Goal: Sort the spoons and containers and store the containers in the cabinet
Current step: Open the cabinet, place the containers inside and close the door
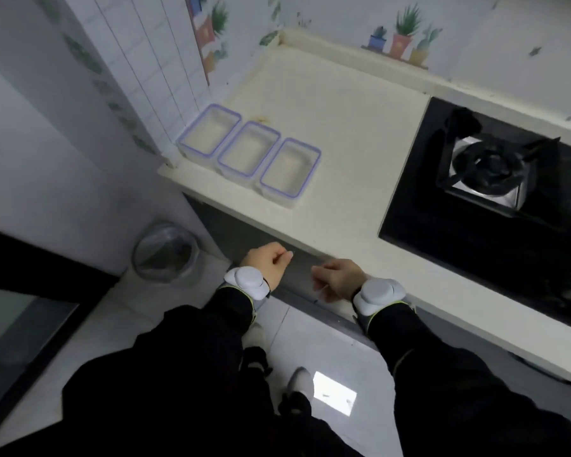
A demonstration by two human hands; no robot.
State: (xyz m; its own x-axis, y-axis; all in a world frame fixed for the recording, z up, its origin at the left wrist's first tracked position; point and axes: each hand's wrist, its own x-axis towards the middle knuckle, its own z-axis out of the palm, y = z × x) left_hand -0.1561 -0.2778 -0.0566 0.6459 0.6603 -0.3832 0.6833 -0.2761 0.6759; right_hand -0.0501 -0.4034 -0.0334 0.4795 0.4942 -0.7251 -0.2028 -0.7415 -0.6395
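Cream desk (343,127) runs along a kitchen wall papered w/ potted-plant pics; white tiled wall (145,61) closes it off on the L, pale tile floor (310,341) below. Three clear containers w/ blue-purple rims stand in a diagonal row at the desk's L end, lidless, side by side and touching or nearly so: first container (208,131) against the tiles, second container (248,150) in the middle, third container (290,168) nearest the front edge. Both hands hang just below the desk's front edge, before the grey cabinet front (231,225). Left hand (267,262) has its fingers (285,257) loosely curled, nothing in them; right hand (338,278) the same, fingers (320,275) loosely bent and empty. Whether either hand touches the cabinet can't be told. Grey-white wrist units (246,280) sit over black sleeves. R side of the desk: black gas hob (442,232) w/ one burner (488,166). On the floor L of the cabinet is a lined bin (165,252).
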